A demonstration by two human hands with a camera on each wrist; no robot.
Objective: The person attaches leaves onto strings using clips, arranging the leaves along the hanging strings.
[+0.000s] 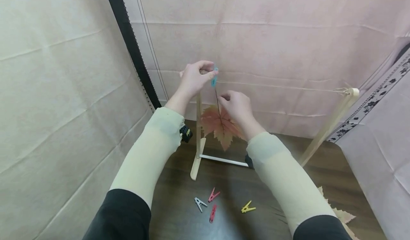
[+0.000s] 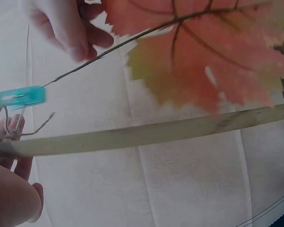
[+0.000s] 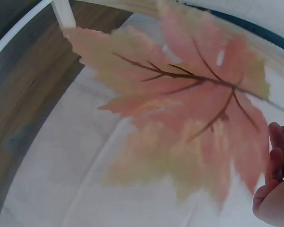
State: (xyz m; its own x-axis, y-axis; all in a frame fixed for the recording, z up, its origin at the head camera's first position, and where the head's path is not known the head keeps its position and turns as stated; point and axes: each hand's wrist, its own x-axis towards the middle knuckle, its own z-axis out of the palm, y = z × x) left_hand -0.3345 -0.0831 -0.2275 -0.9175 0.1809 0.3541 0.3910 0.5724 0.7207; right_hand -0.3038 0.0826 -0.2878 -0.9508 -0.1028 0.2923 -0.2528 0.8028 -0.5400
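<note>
My left hand pinches a light-blue clothespin at the left end of a string. From the clothespin hangs an orange-red artificial maple leaf, its thin dark stem running up to the clip's lower end. Beside that stem is my right hand, fingers loosely bent, with nothing visibly held between them. In the right wrist view the leaf spreads out just beyond the right fingertips. How the clip's tips sit on the string is partly hidden by the left fingers.
The string spans a wooden stand between its left post and right post, with a white bar below. On the dark table lie a grey clothespin, two red clothespins and a yellow clothespin. Pale leaves lie at right.
</note>
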